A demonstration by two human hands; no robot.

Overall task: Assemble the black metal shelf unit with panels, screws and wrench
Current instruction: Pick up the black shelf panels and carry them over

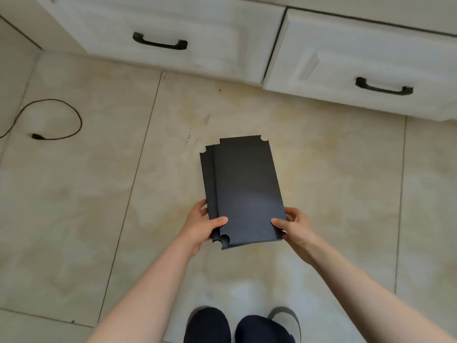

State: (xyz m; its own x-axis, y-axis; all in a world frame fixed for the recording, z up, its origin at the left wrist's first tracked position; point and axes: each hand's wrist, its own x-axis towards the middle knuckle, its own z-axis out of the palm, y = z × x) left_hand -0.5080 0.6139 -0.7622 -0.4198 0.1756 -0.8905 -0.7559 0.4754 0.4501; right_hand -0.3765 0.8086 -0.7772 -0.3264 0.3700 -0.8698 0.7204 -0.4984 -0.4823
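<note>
A stack of black metal shelf panels [244, 189] with notched corners is held in the air above the tiled floor, long side pointing away from me. My left hand [201, 225] grips the near left corner, thumb on top. My right hand [294, 227] grips the near right corner, thumb on the top panel. The lower panels are slightly offset to the left. No screws or wrench are in view.
White cabinet drawers [188, 28] with black handles [159, 42] run along the far side. A black cable [57, 120] loops on the beige floor tiles [86, 194] at left. My feet in dark shoes [237, 328] show at the bottom.
</note>
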